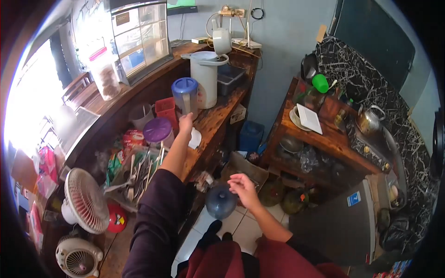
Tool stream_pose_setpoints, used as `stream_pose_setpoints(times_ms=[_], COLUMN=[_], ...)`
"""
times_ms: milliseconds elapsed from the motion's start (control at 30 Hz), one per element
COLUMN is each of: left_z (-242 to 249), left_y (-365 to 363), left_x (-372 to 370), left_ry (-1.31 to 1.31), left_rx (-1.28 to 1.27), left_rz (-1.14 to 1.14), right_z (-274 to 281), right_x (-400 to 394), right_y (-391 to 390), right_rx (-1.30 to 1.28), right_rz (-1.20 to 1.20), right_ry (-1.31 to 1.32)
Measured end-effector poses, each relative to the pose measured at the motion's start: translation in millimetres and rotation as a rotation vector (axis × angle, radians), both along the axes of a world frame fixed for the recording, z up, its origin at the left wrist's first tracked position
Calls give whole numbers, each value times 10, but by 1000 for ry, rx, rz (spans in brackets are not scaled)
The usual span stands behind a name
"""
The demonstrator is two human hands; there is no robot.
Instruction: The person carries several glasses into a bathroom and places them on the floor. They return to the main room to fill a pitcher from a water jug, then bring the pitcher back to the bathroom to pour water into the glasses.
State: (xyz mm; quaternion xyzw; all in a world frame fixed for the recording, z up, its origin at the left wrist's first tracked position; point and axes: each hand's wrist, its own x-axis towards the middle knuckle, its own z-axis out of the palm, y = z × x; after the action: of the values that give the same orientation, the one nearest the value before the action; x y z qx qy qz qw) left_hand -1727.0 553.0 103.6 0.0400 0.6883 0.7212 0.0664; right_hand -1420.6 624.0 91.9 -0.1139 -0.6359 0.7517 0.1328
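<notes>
Resting left hand (186, 123) at the blue-lidded pitcher (181, 96) standing on the bench (228, 98), not clearly showing a grip; holding right hand (243, 187) empty, loosely curled; probably handling stiff, slick plastic, best grasped by its handle (187, 104).

A white fan (86, 200) stands near a red object (117, 217), perhaps a toy.

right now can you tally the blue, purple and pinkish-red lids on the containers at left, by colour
Blue lid: 1, on the pitcher by the left hand
Purple lid: 1, on the tub
Pinkish-red lid: 1, on the jar
Total: 3
</notes>
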Motion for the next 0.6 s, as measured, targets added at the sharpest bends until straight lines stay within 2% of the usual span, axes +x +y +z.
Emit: stream_pose_setpoints(times_ms=[67, 133, 233, 267, 400, 467, 600], left_z=[-345, -250, -117, -101, -241, -146, 233], left_y=[190, 369, 520, 563, 567, 446, 212], left_x=[-689, -798, -852, -863, -898, -690, 17], left_ry=[43, 133, 135, 131, 236, 305, 250], left_rx=[-161, -212, -197, -183, 296, 415, 498], left_rz=[201, 410, 426, 416, 287, 195, -95], right_z=[-32, -52, -89, -95, -196, -107, 75], right_x=[-143, -159, 1, 49, 219, 285, 279], right_y=[15, 80, 212, 294, 583, 635, 736], right_rx=[71, 95, 73, 29, 99, -33, -11], right_rz=[-11, -20, -42, -66, -166, -260, -363], right_ry=[7, 14, -54, -97, -165, -191, -109])
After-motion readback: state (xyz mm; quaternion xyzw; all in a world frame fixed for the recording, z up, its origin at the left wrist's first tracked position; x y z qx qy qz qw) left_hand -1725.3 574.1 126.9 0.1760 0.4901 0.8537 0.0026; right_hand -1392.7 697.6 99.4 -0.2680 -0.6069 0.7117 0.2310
